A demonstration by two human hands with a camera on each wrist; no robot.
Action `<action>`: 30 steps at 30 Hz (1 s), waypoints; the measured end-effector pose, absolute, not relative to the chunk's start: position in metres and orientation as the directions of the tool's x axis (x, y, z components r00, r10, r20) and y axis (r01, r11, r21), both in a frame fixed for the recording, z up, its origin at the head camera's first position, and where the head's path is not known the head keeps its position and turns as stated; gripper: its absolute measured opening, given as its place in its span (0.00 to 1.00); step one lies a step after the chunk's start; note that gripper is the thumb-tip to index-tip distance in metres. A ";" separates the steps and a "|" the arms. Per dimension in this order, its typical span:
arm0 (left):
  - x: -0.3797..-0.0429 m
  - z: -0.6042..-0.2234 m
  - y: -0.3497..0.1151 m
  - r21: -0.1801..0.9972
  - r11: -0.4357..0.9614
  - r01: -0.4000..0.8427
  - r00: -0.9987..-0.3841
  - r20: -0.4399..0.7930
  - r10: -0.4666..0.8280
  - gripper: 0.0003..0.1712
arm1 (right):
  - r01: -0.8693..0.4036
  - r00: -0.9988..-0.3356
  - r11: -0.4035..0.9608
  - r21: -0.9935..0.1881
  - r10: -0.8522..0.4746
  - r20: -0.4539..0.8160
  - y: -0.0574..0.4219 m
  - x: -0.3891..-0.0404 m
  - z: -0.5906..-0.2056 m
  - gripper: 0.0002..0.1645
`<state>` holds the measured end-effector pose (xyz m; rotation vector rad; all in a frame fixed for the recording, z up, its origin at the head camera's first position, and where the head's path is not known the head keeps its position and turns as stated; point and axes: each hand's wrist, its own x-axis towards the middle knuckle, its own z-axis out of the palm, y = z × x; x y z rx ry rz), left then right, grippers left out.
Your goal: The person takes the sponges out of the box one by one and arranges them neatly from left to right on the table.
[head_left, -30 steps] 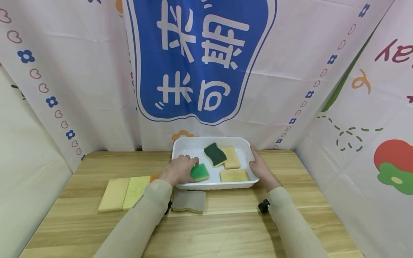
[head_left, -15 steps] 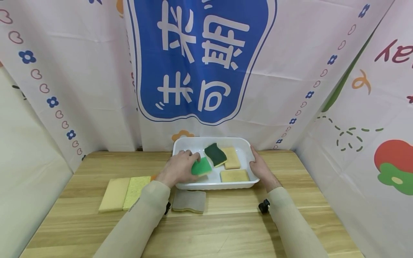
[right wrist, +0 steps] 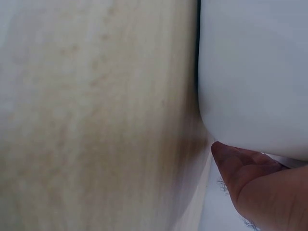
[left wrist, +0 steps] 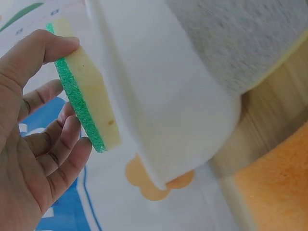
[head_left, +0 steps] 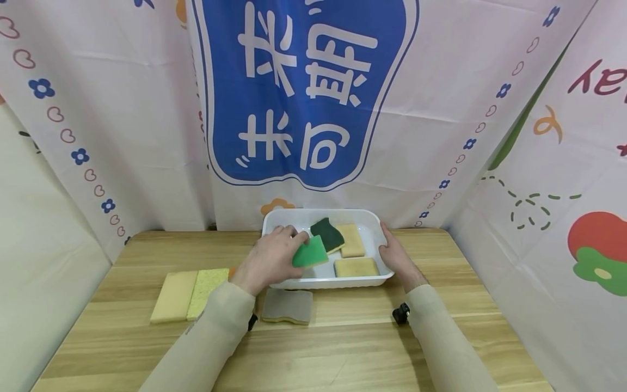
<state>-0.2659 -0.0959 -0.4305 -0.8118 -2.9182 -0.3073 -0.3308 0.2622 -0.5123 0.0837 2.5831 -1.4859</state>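
– What does the left hand (head_left: pixel 274 255) hold?
– The green sponge (head_left: pixel 311 253), pinched between thumb and fingers, tilted over the tray (head_left: pixel 328 283), at 9 o'clock from its middle.
– And the right hand (head_left: pixel 399 260)?
– Its fingers grip the tray's rim at 3 o'clock.
– What lies inside?
– The dark sponge (head_left: pixel 327 234) at 12, one yellow sponge (head_left: pixel 352 240) at 2, another yellow sponge (head_left: pixel 356 267) at 4.

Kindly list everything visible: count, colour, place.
Table: 1, brown, below
Tray: 1, white, on table
Green sponge: 1, green and yellow, over tray
Dark sponge: 1, green, in tray
Tan sponges: 2, tan, in tray
Grey sponge: 1, grey, before tray
Yellow sponges: 2, yellow, tray's left
Orange sponge: 1, orange, beside those
Cloth: count unclear, white, around
Wrist devices: 2, black, wrists
Sleeves: 2, beige, forearms
Left hand: 1, bare, over tray
Right hand: 1, bare, on tray
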 end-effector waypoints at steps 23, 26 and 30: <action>-0.220 -0.416 -0.064 0.101 0.749 0.655 -0.752 0.189 0.632 0.40 | 0.120 -0.988 0.546 -0.829 -0.018 -0.155 0.263 -0.331 -0.512 0.52; -0.215 -0.418 -0.060 0.076 0.741 0.667 -0.739 0.193 0.646 0.40 | 0.111 -0.989 0.534 -0.838 -0.024 -0.147 0.263 -0.331 -0.512 0.52; -0.210 -0.421 -0.055 0.028 0.726 0.687 -0.716 0.198 0.669 0.39 | 0.094 -0.991 0.532 -0.842 -0.029 -0.130 0.267 -0.334 -0.518 0.52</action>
